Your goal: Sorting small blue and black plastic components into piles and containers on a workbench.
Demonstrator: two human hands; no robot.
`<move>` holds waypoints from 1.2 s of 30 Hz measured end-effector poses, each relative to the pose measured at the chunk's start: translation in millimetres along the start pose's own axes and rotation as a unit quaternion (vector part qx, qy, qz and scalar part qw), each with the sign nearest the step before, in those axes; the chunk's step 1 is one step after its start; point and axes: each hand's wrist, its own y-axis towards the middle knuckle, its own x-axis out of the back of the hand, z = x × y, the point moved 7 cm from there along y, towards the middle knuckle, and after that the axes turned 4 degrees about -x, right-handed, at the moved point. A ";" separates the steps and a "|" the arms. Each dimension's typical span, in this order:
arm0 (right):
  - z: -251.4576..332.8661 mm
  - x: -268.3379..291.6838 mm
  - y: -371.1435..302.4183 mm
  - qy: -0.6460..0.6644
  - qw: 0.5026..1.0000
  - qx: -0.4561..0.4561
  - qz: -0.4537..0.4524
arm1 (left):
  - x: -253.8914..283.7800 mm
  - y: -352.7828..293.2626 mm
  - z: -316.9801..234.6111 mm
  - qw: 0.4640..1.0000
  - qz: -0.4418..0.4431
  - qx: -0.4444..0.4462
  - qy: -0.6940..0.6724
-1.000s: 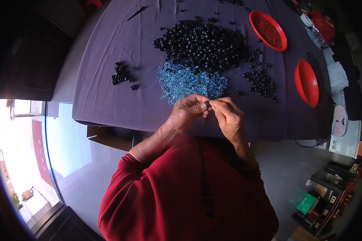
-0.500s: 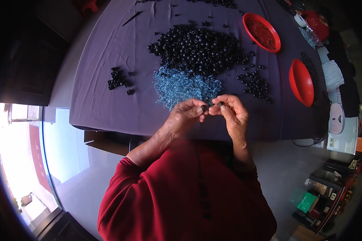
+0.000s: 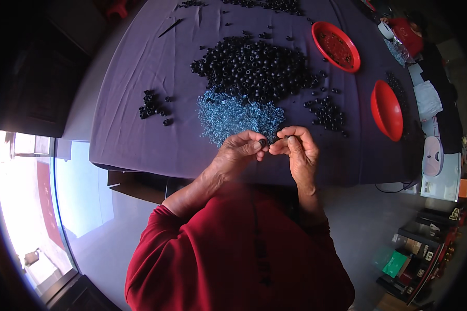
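My left hand (image 3: 238,153) pinches a small black ring-shaped bead (image 3: 263,141) between thumb and fingertips, above the near edge of the table. My right hand (image 3: 298,150) meets it fingertip to fingertip and pinches something tiny that I cannot make out. Just beyond both hands lies a heap of small blue glittering pieces (image 3: 236,114). Behind that spreads a large pile of black beads (image 3: 254,65). A purple cloth (image 3: 135,119) covers the table.
A small cluster of black beads (image 3: 151,105) lies to the left, another scatter of beads (image 3: 327,111) to the right. Two red bowls stand at the right, one bowl (image 3: 336,45) farther back, the other bowl (image 3: 386,110) nearer. Shelves and clutter fill the right edge.
Both hands stay together at the table's near edge; the fingertips have shifted slightly around the black bead. The view has tilted a little.
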 end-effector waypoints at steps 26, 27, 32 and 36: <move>-5.2 -9.8 -1.3 -0.032 0.999 -0.022 -0.006 | -2.3 -1.8 -12.2 0.985 -0.028 -0.115 0.123; -4.6 -10.8 -1.8 -0.033 0.999 -0.022 -0.007 | -2.9 -1.7 -12.5 0.986 -0.027 -0.114 0.122; 6.5 -19.8 -1.4 -0.110 0.991 0.074 0.033 | -6.3 -2.9 -15.5 0.981 -0.025 -0.127 0.141; 8.3 -21.4 -1.4 -0.177 0.979 0.096 0.036 | -6.0 -3.2 -16.3 0.980 -0.015 -0.130 0.151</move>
